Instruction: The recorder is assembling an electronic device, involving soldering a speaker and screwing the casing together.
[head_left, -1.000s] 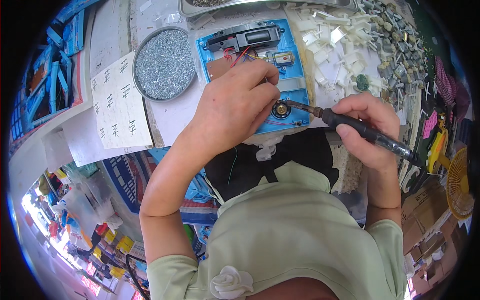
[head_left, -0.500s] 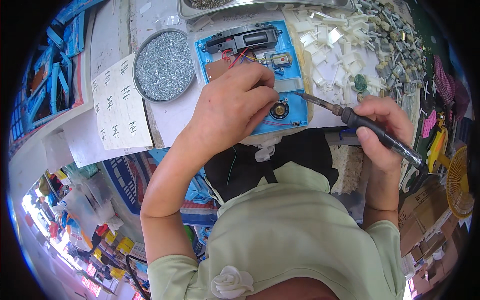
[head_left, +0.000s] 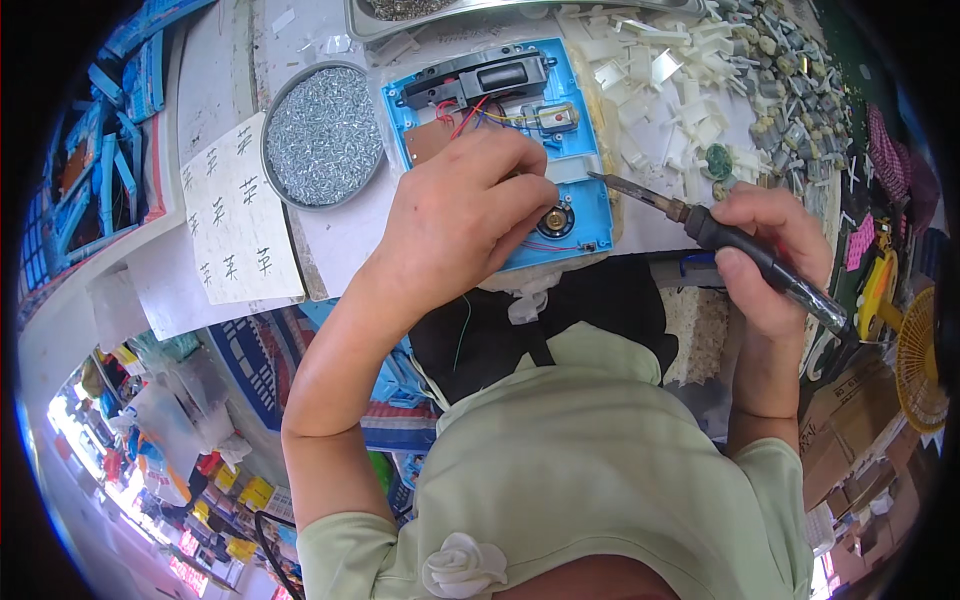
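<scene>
A blue plastic casing point(head_left: 572, 75) lies on the table before me, with a black module point(head_left: 500, 77), a small motor point(head_left: 555, 118), a brown circuit board point(head_left: 424, 142), a round speaker point(head_left: 556, 221) and thin coloured wires inside. My left hand point(head_left: 468, 205) rests over the casing's left half, its fingers pinched together; whatever they hold is hidden. Part of the circuit board is covered by this hand. In my right hand point(head_left: 772, 255) is a soldering iron point(head_left: 740, 240) with a black handle, its tip pointing left over the casing's right edge.
Left of the casing stands a round tray point(head_left: 268, 150) full of small screws, beside a sheet of handwritten paper point(head_left: 240, 215). White plastic pieces point(head_left: 690, 110) and a heap of small motors point(head_left: 790, 110) spread to the right. A metal tray point(head_left: 520, 10) borders the far side; blue casings point(head_left: 105, 150) fill the far left.
The soldering iron's tip has moved slightly up and away from me. My left hand stays pinched over the casing, nearly unmoved.
</scene>
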